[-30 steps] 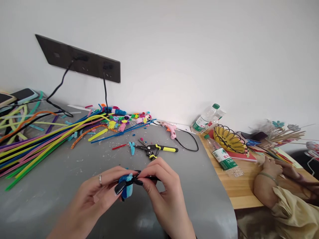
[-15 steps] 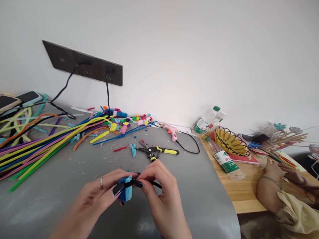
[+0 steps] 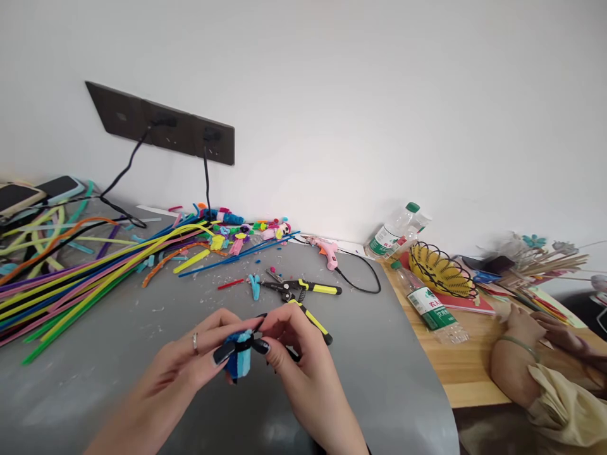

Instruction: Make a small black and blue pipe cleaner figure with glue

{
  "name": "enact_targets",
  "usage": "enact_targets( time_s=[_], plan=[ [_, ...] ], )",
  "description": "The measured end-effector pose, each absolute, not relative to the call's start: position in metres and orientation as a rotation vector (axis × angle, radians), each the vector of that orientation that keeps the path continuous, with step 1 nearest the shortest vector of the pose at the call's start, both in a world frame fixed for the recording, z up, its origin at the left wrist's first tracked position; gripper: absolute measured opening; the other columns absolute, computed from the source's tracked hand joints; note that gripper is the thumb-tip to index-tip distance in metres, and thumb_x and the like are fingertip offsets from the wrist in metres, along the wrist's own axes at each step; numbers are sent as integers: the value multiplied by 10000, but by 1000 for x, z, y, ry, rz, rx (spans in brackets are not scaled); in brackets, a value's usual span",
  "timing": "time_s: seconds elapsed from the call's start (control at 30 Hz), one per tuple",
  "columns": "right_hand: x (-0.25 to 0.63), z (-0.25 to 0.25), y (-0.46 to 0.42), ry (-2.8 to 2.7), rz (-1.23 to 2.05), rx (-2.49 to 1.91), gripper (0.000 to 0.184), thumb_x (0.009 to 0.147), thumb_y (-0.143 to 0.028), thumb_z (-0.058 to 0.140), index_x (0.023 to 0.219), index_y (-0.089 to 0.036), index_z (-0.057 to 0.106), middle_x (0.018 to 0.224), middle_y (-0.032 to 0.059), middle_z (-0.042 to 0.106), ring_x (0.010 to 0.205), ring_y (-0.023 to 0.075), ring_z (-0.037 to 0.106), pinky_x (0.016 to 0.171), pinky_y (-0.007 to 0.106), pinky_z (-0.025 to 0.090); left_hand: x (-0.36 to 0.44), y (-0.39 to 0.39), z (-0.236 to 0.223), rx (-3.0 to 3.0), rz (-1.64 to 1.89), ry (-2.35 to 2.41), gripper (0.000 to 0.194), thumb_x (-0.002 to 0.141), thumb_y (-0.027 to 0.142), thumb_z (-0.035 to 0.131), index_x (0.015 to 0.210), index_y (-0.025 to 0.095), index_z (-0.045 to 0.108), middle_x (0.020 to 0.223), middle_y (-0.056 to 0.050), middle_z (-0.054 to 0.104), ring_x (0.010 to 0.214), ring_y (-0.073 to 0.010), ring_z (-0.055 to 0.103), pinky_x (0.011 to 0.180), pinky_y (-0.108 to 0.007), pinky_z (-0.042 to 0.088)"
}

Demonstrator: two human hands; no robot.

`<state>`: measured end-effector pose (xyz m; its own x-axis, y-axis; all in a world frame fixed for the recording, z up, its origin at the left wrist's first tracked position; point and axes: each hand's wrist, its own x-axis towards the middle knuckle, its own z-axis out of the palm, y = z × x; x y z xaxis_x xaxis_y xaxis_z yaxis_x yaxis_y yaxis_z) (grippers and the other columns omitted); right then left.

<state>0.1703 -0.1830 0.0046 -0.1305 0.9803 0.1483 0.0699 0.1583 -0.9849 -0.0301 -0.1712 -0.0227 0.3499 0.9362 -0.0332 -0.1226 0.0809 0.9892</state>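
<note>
Between my hands, above the grey table, is a small bundle of blue and light-blue pipe cleaner (image 3: 243, 363) with a black band across it. My left hand (image 3: 192, 360) pinches the bundle from the left between thumb and fingers. On the other side, my right hand (image 3: 301, 354) pinches a black pipe cleaner (image 3: 293, 355) against the bundle, and its tail shows under the palm. Just beyond the hands lie yellow-and-black wire pliers (image 3: 289, 289), spread apart. Beside their jaws sit a folded light-blue pipe cleaner (image 3: 255, 287) and a short red piece (image 3: 231, 284).
Long coloured pipe cleaners (image 3: 90, 278) spread over the left side. Small pipe-cleaner figures (image 3: 239, 237) line the wall near a pink glue gun (image 3: 328, 251) with a black cord. To the right are plastic bottles (image 3: 431, 309), a yellow basket (image 3: 439, 272) and another person's hands (image 3: 526, 325).
The black pipe cleaner now lies more plainly across the blue bundle. My right hand has turned and shifted slightly, uncovering the pliers' lower handle. The view has moved a little.
</note>
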Motion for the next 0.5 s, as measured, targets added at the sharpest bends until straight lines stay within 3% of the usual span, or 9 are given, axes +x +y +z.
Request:
enact_targets(
  time_s=[0.13, 0.23, 0.37, 0.5],
  plan=[
    [169, 4, -179, -1308, 1318, -1031, 268, 965, -464, 786, 971, -211, 698, 864, -2, 671, 756, 136, 575, 685, 238, 430, -31, -172, -32, 1074, 1055, 960, 347, 896, 562, 781, 1163, 372, 892, 1161, -99, 789, 1129, -325, 705, 843, -330, 646],
    [167, 3, -177, -1245, 1383, -1013, 384, 921, -573, 822, 1011, -209, 737, 828, -3, 661, 738, 138, 565, 680, 245, 423, -30, -169, -34, 954, 1077, 1000, 432, 844, 565, 833, 1233, 381, 865, 1251, -83, 802, 1213, -343, 701, 884, -321, 653],
    [164, 2, -175, -1216, 1375, -992, 408, 896, -594, 845, 1046, -221, 782, 777, -19, 631, 690, 125, 527, 633, 235, 407, -25, -165, -26, 920, 1125, 939, 478, 863, 538, 819, 1315, 382, 816, 1125, -66, 822, 1119, -321, 738, 896, -329, 644],
    [163, -2, -172, -1196, 1380, -966, 389, 886, -585, 859, 1046, -231, 832, 824, 7, 681, 720, 137, 577, 660, 248, 445, -25, -164, -20, 922, 1153, 943, 435, 836, 538, 843, 1220, 334, 846, 1154, -87, 815, 1147, -351, 731, 917, -370, 645]
  ],
)
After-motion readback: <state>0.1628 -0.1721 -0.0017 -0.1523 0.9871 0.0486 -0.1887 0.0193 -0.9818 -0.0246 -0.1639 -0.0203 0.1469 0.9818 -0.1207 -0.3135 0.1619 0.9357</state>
